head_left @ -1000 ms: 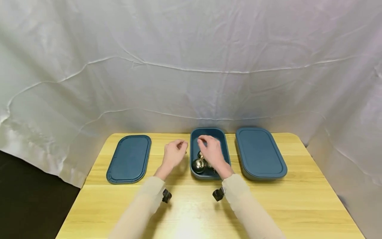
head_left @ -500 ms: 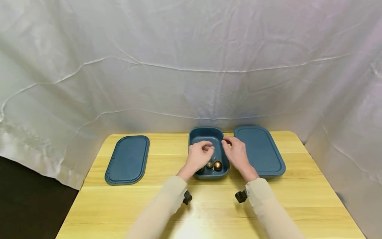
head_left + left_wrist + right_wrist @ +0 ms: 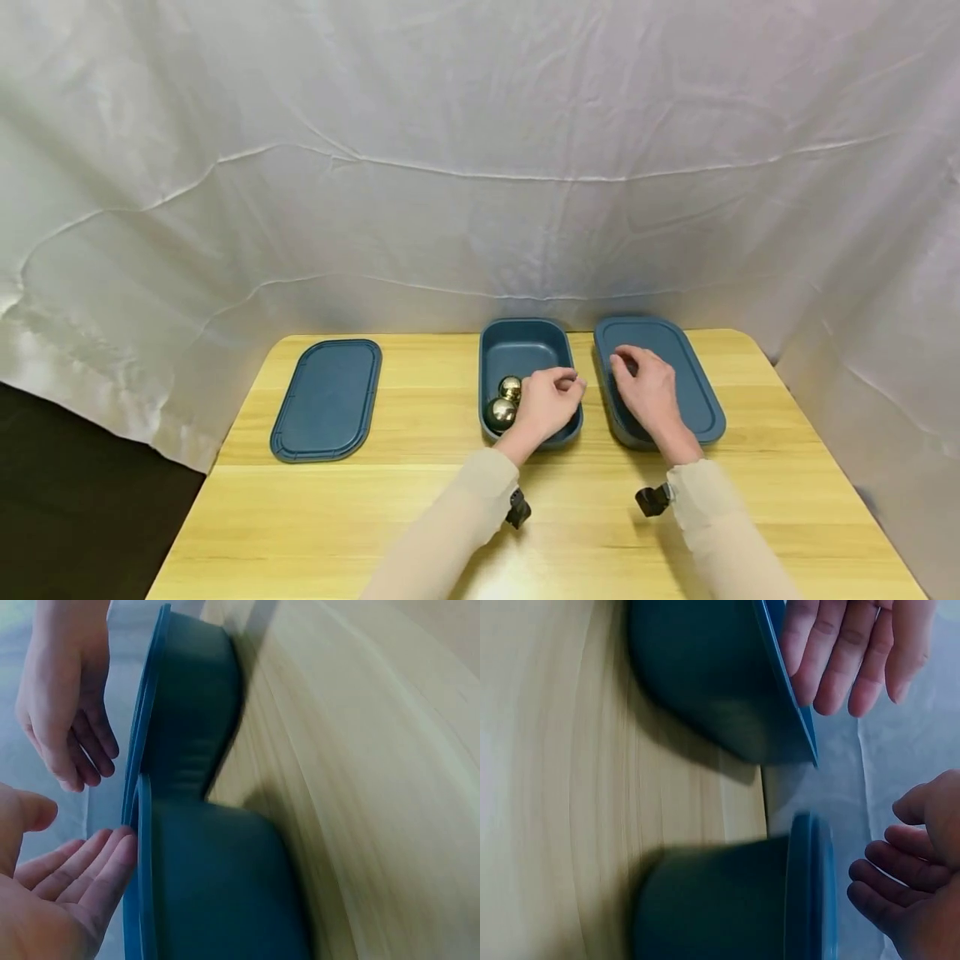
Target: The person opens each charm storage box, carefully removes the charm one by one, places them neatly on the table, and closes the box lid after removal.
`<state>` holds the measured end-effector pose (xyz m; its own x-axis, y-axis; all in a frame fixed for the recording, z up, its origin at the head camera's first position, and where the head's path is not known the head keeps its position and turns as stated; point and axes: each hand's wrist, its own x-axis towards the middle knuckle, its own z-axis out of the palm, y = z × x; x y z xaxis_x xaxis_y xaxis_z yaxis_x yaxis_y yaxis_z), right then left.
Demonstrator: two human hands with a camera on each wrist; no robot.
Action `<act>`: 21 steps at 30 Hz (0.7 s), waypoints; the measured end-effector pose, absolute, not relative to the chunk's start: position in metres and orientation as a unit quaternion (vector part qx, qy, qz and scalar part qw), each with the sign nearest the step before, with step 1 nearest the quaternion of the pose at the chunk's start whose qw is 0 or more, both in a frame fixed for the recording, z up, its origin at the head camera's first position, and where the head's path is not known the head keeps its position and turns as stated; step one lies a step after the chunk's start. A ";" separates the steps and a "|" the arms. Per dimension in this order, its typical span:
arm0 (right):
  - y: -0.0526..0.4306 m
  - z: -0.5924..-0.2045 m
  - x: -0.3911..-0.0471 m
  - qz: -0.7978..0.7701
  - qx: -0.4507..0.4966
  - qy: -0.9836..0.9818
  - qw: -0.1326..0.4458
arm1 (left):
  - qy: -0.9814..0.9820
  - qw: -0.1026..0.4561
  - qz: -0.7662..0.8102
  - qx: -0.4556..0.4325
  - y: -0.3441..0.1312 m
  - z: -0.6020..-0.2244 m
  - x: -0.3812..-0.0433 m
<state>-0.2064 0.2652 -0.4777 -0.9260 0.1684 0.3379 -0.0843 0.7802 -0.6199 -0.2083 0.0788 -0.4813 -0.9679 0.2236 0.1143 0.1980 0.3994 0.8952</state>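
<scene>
My left hand (image 3: 546, 407) hovers over the right side of an open blue box (image 3: 525, 343), its fingers loosely bent with nothing between them. In the left wrist view, its fingertips (image 3: 120, 859) are right at the box rim. Two shiny gold balls (image 3: 501, 413), a larger and a smaller one, lie inside the box at the left; my hand hides the box's near right part. My right hand (image 3: 649, 392) is above a second blue box with its lid (image 3: 693, 404) on. Its fingers are relaxed and hold nothing, as the right wrist view (image 3: 922, 862) confirms.
A loose blue lid (image 3: 326, 402) lies flat on the wooden table (image 3: 300, 517) at the left. A pale cloth curtain (image 3: 480, 233) hangs behind the table and along its sides. Each wrist carries a small black camera (image 3: 652, 501).
Both hands have moved right: the left from beside the open box to over it, the right from over that box to the lidded one. Copper and glittery balls seen earlier are now hidden.
</scene>
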 end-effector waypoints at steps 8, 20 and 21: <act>0.296 -0.475 -0.197 0.321 -0.053 -0.921 0.215 | 0.837 -0.028 0.530 0.130 0.101 -0.485 -0.205; 0.339 -0.479 -0.186 0.302 -0.080 -0.921 0.234 | 0.847 0.025 0.505 0.163 0.121 -0.481 -0.200; 0.342 -0.480 -0.185 0.300 -0.082 -0.921 0.234 | 0.851 0.028 0.498 0.164 0.121 -0.480 -0.199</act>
